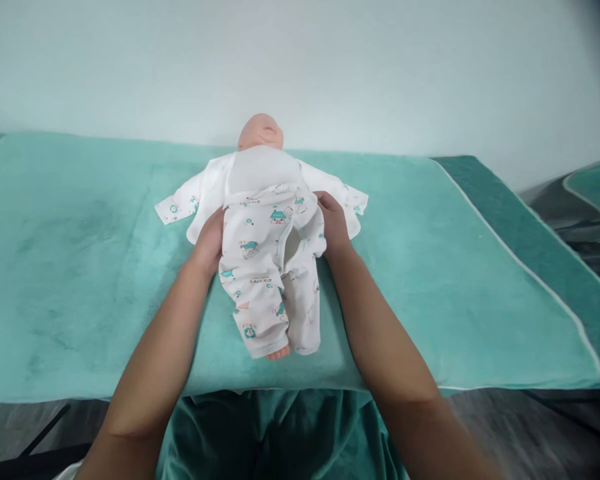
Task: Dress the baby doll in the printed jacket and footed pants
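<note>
A baby doll (260, 131) lies on its back, head toward the wall. Under it an open white baby jacket (213, 180) spreads its printed sleeves out to both sides. White baby pants (257, 267) with a green print cover the doll's legs and reach up to its belly; toes poke out of one leg end. On the left of the waistband, my left hand (212, 240) is closed at the pants' edge, its fingertips partly hidden by the cloth. My right hand (333, 220) grips the right side of the waistband, thumb on top.
A green cloth (105, 267) covers the table, with a darker green part beyond a white seam at the right. A pale wall (300, 67) rises behind it. Green fabric (280, 433) hangs below the front edge.
</note>
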`<move>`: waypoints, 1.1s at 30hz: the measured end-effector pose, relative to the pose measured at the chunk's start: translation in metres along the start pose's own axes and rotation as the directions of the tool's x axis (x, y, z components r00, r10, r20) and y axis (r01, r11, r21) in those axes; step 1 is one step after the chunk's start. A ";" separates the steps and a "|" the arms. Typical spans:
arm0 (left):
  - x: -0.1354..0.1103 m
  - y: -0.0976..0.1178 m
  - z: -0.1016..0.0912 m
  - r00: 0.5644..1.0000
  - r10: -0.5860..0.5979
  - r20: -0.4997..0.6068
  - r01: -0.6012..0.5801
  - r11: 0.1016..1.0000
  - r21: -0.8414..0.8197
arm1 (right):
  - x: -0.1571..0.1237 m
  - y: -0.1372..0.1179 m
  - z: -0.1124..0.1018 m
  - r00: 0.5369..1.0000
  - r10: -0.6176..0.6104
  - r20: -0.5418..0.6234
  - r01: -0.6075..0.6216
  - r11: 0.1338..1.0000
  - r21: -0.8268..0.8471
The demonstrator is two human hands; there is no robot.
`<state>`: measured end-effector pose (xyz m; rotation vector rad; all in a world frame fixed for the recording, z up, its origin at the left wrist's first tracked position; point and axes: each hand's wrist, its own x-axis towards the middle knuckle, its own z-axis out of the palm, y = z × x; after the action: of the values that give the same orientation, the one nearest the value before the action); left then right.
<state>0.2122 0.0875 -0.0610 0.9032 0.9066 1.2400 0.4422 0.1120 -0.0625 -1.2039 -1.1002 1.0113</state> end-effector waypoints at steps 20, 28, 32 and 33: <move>-0.007 0.003 -0.005 0.983 -0.182 0.018 0.182 0.983 0.012 | -0.018 -0.004 -0.020 0.949 0.051 0.311 -0.092 0.989 0.119; -0.004 -0.008 -0.005 0.976 -0.190 -0.105 0.190 0.982 -0.014 | -0.017 -0.008 -0.001 0.996 -0.020 0.086 0.015 0.998 0.063; -0.002 -0.014 -0.013 0.986 -0.073 -0.148 0.095 0.985 0.145 | -0.008 -0.005 0.002 0.996 -0.034 0.085 0.032 0.999 0.029; -0.002 -0.015 -0.015 0.988 -0.031 -0.151 0.058 0.982 0.178 | -0.007 -0.005 0.002 0.993 -0.048 0.110 0.045 0.999 0.031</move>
<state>0.2036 0.0847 -0.0799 0.9384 1.1673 1.2108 0.4391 0.1055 -0.0585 -1.1051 -1.1909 1.0652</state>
